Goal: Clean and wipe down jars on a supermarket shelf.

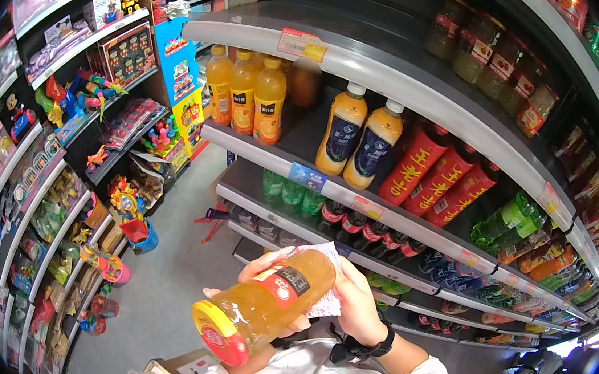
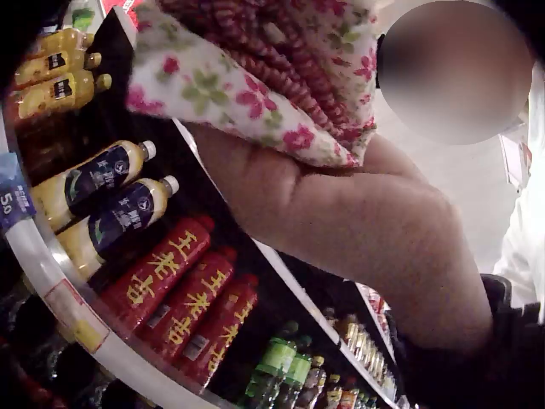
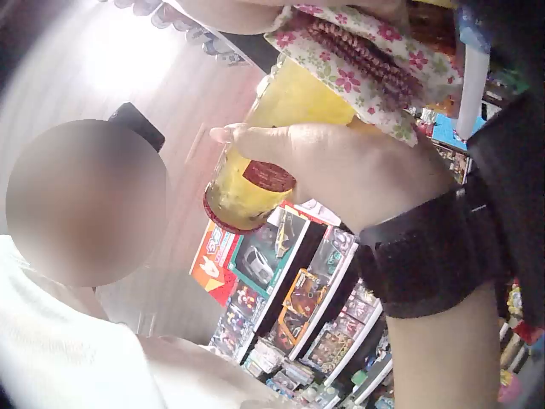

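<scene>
A large bottle of amber drink (image 1: 247, 306) lies tilted in front of my chest, its yellow cap with a red top pointing down to the left. My left hand (image 1: 262, 262) grips it from behind and below; in the right wrist view that hand (image 3: 358, 166) wraps the bottle with its thumb stretched along the side. Around the base is a white floral cloth (image 1: 324, 303), held against the bottle by my right hand (image 1: 358, 306). The left wrist view shows this cloth (image 2: 238, 85) with pink flowers and a ribbed pink-purple strip, draped over my right hand (image 2: 332, 213).
A drinks shelf (image 1: 413, 221) curves ahead and right, with orange juice bottles (image 1: 255, 106), red bottles (image 1: 436, 172) and jars (image 1: 485, 57). Toy shelves (image 1: 63, 140) line the left side. Between them runs a grey floor (image 1: 167, 261). A blue bucket (image 1: 144, 238) stands by the toys.
</scene>
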Motion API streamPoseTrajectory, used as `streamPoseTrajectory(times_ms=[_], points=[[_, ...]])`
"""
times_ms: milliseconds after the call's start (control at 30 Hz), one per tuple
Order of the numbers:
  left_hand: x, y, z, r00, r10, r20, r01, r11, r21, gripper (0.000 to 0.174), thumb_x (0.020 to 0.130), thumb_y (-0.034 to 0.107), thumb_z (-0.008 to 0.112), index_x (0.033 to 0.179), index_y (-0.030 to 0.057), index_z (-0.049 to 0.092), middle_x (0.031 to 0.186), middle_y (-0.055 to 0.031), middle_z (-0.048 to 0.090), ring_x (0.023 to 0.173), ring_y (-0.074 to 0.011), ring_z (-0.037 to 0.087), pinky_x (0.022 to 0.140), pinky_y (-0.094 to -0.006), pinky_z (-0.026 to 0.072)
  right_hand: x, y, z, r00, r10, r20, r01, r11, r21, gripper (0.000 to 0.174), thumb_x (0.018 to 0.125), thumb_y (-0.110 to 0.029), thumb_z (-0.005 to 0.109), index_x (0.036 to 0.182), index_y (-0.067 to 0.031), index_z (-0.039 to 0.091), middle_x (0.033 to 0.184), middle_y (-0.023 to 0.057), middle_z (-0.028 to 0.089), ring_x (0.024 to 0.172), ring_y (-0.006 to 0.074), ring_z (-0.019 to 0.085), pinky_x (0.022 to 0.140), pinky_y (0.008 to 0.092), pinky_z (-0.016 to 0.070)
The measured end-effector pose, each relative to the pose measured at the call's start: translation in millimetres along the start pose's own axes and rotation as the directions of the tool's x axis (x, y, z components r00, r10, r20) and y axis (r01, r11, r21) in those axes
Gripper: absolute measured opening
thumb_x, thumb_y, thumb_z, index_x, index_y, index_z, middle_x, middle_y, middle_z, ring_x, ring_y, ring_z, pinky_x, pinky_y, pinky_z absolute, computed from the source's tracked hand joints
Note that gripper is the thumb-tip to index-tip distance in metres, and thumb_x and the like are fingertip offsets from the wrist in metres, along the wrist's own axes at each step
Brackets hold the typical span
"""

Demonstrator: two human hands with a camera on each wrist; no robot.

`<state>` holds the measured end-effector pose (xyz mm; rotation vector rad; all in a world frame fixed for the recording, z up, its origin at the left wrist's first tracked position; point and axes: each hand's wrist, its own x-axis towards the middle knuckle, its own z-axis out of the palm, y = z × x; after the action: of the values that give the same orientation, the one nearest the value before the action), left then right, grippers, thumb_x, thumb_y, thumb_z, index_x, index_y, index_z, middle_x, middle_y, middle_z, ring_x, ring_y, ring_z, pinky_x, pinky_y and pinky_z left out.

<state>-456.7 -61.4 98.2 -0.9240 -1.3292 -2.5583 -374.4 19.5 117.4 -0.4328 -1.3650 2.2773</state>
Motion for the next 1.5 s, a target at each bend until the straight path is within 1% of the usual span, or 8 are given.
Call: streamPoseTrajectory(times_ms=[167, 367, 567, 867, 1033, 1233, 1367, 1500], points=[[1.7, -9.5, -4.0, 0.992, -0.051, 0.116, 0.042, 0.996, 0.079, 0.106, 0.063, 0.072, 0.068, 0.128, -0.0026, 0.029, 0.119, -0.0206, 0.05, 0.109, -0.0265, 0.052, 0.094, -0.0381, 0.0426, -4.2, -12.6, -16.7, 0.998, 0.029, -0.061, -0.027, 0.999, 0.037, 0.033, 0.096, -0.02, 0.047, 0.12, 0.0024, 0.052, 0.11, 0.0066, 0.061, 0.101, 0.0109, 0.056, 0.09, 0.026, 0.0416], [2.4, -31.1, 18.4, 0.994, -0.038, -0.102, 0.041, 0.999, 0.034, 0.088, 0.077, 0.061, 0.061, 0.131, -0.0019, 0.03, 0.123, -0.0165, 0.045, 0.111, -0.0275, 0.051, 0.09, -0.039, 0.045, -16.6, -39.8, -50.3, 0.994, 0.031, -0.104, -0.036, 0.998, -0.046, 0.036, 0.095, -0.02, 0.05, 0.121, 0.0038, 0.051, 0.11, 0.0063, 0.061, 0.099, 0.0096, 0.056, 0.088, 0.0239, 0.0419], [-9.4, -37.6, 53.8, 0.964, -0.224, -0.145, 0.202, 0.968, -0.148, 0.082, 0.08, 0.055, 0.059, 0.129, -0.0038, 0.032, 0.128, -0.0154, 0.041, 0.112, -0.0281, 0.051, 0.09, -0.0399, 0.0442, -19.1, -60.3, -84.2, 0.94, -0.243, -0.24, 0.194, 0.958, -0.213, 0.036, 0.097, -0.024, 0.047, 0.12, 0.0029, 0.052, 0.109, 0.0049, 0.059, 0.096, 0.0081, 0.053, 0.086, 0.0228, 0.0401], [-50.9, -38.1, 102.4, 0.963, -0.213, 0.167, 0.218, 0.976, -0.01, 0.091, 0.077, 0.064, 0.06, 0.133, -0.0017, 0.03, 0.131, -0.0132, 0.038, 0.115, -0.0261, 0.049, 0.089, -0.0367, 0.0456, -41.2, -49.7, -120.5, 0.976, -0.08, -0.202, 0.073, 0.996, -0.041, 0.038, 0.095, -0.019, 0.049, 0.127, 0.0016, 0.047, 0.117, 0.0063, 0.059, 0.104, 0.0118, 0.055, 0.091, 0.0259, 0.0417], [-60.3, -41.0, 110.9, 0.97, -0.219, 0.102, 0.231, 0.965, -0.125, 0.086, 0.074, 0.044, 0.072, 0.133, -0.0006, 0.03, 0.13, -0.014, 0.038, 0.118, -0.0279, 0.047, 0.093, -0.0384, 0.0436, -60.7, -71.8, -138.9, 0.973, 0.018, -0.228, -0.018, 1.0, -0.002, 0.034, 0.094, -0.019, 0.05, 0.121, 0.002, 0.051, 0.11, 0.0059, 0.061, 0.095, 0.0096, 0.057, 0.085, 0.0237, 0.043], [-68.2, -26.4, 124.8, 0.975, -0.223, 0.014, 0.224, 0.973, -0.055, 0.076, 0.074, 0.019, 0.074, 0.135, 0.0005, 0.031, 0.13, -0.0149, 0.042, 0.12, -0.0253, 0.045, 0.095, -0.0382, 0.0432, -61.4, -90.5, -169.1, 0.941, -0.246, -0.231, 0.182, 0.947, -0.264, 0.03, 0.096, -0.021, 0.048, 0.114, 0.0025, 0.054, 0.1, 0.0026, 0.059, 0.086, 0.0055, 0.051, 0.078, 0.0203, 0.0395], [-74.2, -12.1, 127.6, 0.969, -0.239, 0.062, 0.236, 0.971, 0.044, 0.073, 0.074, 0.006, 0.073, 0.134, 0.0007, 0.034, 0.129, -0.015, 0.044, 0.121, -0.0242, 0.044, 0.098, -0.0376, 0.0414, -52.4, -84.3, -177.8, 0.953, -0.294, -0.077, 0.24, 0.883, -0.404, 0.032, 0.097, -0.021, 0.045, 0.118, 0.0028, 0.051, 0.109, 0.0061, 0.057, 0.099, 0.0108, 0.051, 0.088, 0.0248, 0.0396], [-83.3, -5.7, 122.2, 0.973, -0.226, 0.049, 0.213, 0.958, 0.19, 0.069, 0.071, 0.004, 0.076, 0.13, 0.0007, 0.04, 0.128, -0.0137, 0.045, 0.12, -0.0224, 0.045, 0.101, -0.0366, 0.0375, -44.8, -77.0, -156.3, 0.92, -0.179, 0.348, 0.317, 0.862, -0.395, 0.038, 0.099, -0.02, 0.039, 0.129, 0.0028, 0.046, 0.135, 0.0148, 0.047, 0.126, 0.024, 0.043, 0.105, 0.033, 0.0312]])
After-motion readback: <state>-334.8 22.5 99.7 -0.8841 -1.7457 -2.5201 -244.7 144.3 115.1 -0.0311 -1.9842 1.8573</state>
